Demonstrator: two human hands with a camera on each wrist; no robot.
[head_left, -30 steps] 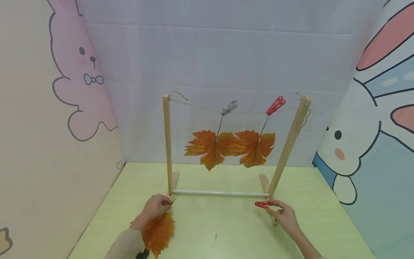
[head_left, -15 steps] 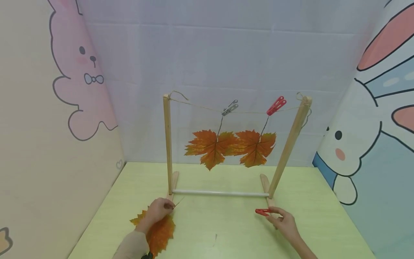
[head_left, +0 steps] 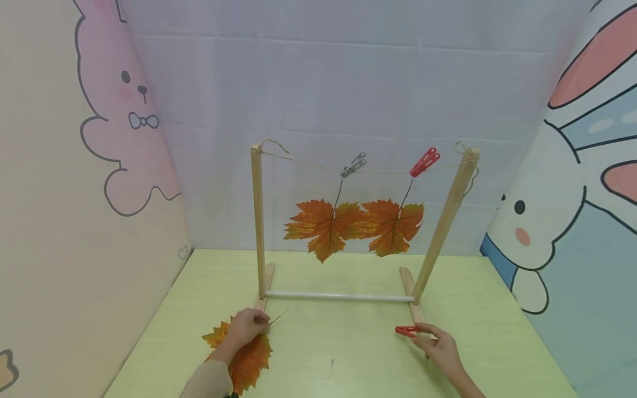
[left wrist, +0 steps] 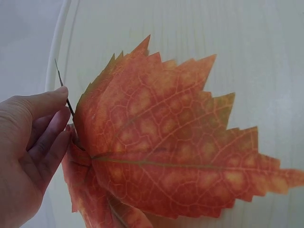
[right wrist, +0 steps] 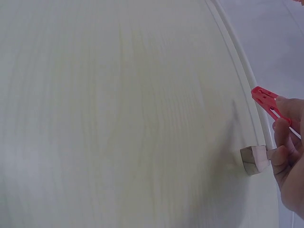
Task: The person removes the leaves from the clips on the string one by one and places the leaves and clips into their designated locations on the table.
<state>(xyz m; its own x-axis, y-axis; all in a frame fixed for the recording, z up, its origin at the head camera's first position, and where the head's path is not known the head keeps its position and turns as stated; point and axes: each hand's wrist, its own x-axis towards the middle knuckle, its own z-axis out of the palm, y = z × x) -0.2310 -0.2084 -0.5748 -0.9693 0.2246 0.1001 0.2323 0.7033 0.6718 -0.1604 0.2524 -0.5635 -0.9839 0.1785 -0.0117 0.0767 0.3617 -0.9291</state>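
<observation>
An orange-red artificial maple leaf (left wrist: 161, 137) fills much of the left wrist view; my left hand (head_left: 246, 326) pinches its thin dark stem (left wrist: 64, 90) between thumb and fingers. Stem tip points up and right in the head view, and the leaf (head_left: 251, 362) lies below and partly behind the hand. My right hand (head_left: 440, 348) grips a red clothespin (head_left: 407, 331) by its handle end, beside the right foot of the wooden rack. In the right wrist view, the clothespin (right wrist: 268, 102) points up and left, away from the fingers.
Two wooden posts (head_left: 258, 221) carry a twine (head_left: 308, 163). From it hang two orange leaves (head_left: 323, 226), clipped by a grey clothespin (head_left: 353, 166) and a red one (head_left: 424, 162). A white rod (head_left: 338, 297) joins the posts low down. A small thin scrap (head_left: 332, 365) lies on the table.
My left hand has shifted slightly down and right with the stem, the leaf moving a little along. My right hand has lowered toward me with the red clothespin.
</observation>
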